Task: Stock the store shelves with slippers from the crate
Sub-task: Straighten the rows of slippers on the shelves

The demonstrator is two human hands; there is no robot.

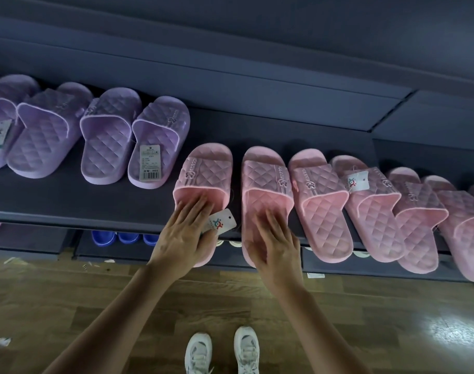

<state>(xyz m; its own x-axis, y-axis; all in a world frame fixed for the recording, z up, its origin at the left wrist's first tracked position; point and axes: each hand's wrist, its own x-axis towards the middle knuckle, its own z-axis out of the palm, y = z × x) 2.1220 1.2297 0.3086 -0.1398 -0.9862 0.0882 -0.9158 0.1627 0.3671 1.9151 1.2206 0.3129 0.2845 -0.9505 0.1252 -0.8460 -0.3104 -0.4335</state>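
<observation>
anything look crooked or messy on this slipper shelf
Yes. The pink slippers at the right overlap and lean on one another, heels hanging past the front edge of the shelf, while the nearest purple pair sits fully on it. Paper scraps lie on the floor.

A: Describe the floor?
B: Wood planks, brown; glare patch at right.
A: Items on it?
B: Two white laced sneakers, side by side, bottom centre. Also paper scraps at left, well apart from them.
</observation>
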